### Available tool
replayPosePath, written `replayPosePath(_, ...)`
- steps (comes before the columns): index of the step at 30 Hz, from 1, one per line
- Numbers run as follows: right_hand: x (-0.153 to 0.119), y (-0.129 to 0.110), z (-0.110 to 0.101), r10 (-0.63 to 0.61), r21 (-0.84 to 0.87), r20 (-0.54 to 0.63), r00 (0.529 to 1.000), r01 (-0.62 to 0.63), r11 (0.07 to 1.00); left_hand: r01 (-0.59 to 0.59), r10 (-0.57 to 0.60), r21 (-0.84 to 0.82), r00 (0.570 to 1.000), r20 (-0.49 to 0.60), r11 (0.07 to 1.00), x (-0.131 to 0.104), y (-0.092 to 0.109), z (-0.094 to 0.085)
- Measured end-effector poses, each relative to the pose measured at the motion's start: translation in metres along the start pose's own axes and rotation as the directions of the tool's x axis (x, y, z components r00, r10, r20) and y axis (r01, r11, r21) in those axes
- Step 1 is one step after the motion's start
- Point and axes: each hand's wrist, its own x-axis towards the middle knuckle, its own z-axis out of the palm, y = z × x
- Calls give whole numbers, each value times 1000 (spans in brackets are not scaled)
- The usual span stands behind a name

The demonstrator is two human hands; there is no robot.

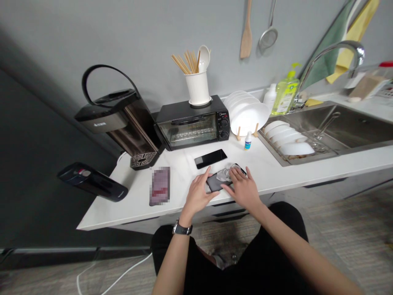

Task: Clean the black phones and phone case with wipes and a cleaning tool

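Observation:
A dark smartphone [215,183] lies on the white counter near its front edge. My left hand [198,193] grips the phone's left end between thumb and fingers. On its upper right part, my right hand [244,189] presses a crumpled, pale grey wipe [224,173] with its fingertips, thumb at the phone's near edge. The phone's right end is partly hidden by the right hand. Just behind it lies a second black phone [211,159], untouched. A small white bottle with a blue label [248,141] stands upright to the right, behind the right hand.
A pixelated flat item [160,186] and a dark oval-bodied container [92,182] are on the left. Behind stand a water dispenser [123,123], a toaster oven [192,127] topped by a utensil holder [198,88], and racked plates [250,116]. Right is a sink [353,131] holding bowls [296,148].

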Motion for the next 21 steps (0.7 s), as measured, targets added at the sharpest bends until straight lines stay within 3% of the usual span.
replayPosePath(4, 2, -53, 11, -76, 181, 50, 996, 66, 981, -9, 9, -8, 1000, 10, 1000, -2, -2, -1)
replayPosePath(6, -2, -65, 8, -117, 262, 80, 990, 92, 961, -6, 6, -12, 1000, 14, 1000, -3, -3, -1)
replayPosePath(9, -12, -53, -3, -129, 274, 96, 987, 99, 957, 21, -21, -20, 1000, -3, 1000, -4, -2, -1)
replayPosePath(16, -19, 20, -20, 5, 46, 42, 999, -7, 999, 6, -6, -13, 1000, -1, 1000, -1, 2, -1)
replayPosePath(18, -14, 23, -15, 24, -8, 34, 999, -23, 1000, 5, -5, -11, 1000, 0, 1000, -1, 3, -1)
replayPosePath(21, -5, -1, -3, 34, -19, 35, 999, -33, 999, 3, -3, -16, 1000, -5, 1000, 0, 3, 0)
